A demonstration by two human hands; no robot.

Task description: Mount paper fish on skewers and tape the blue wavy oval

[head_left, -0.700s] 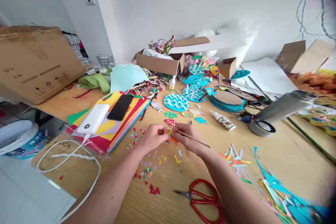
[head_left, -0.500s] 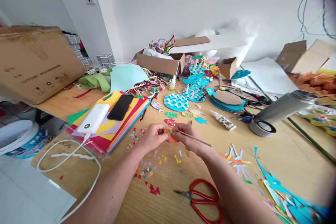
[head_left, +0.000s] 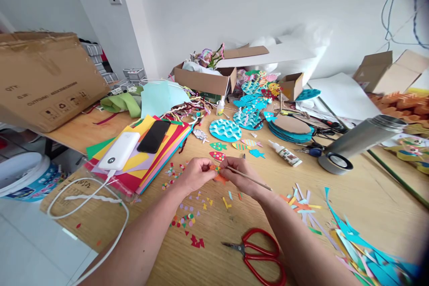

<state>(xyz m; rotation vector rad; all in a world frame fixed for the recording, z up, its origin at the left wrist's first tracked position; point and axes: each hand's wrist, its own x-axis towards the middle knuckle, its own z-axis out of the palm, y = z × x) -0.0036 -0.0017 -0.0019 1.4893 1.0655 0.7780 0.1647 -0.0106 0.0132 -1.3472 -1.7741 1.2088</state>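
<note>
My left hand (head_left: 197, 173) is closed, thumb and fingertips pinching the edge of a small orange paper fish (head_left: 220, 178) with little green and yellow bits on it. My right hand (head_left: 241, 176) is closed too, round a thin wooden stick (head_left: 251, 178) that slants down to the right; its fingertips meet the fish. Fingers cover part of the fish and the stick's tip. Just beyond the hands lies a red spotted paper fish (head_left: 217, 156), with a green paper fish (head_left: 218, 146) and a blue paper fish (head_left: 257, 153) near it.
Red-handled scissors (head_left: 261, 250) lie near me. Cut paper strips (head_left: 303, 203) are at right, paper dots (head_left: 184, 221) at left. Beyond stand a glue bottle (head_left: 285, 153), a steel flask (head_left: 365, 136) and wavy blue discs (head_left: 225, 131). A phone (head_left: 153, 136) and power bank (head_left: 119, 150) rest on coloured paper.
Both hands stay almost in place at the orange paper fish. The stick's free end in my right hand has dipped very slightly.
</note>
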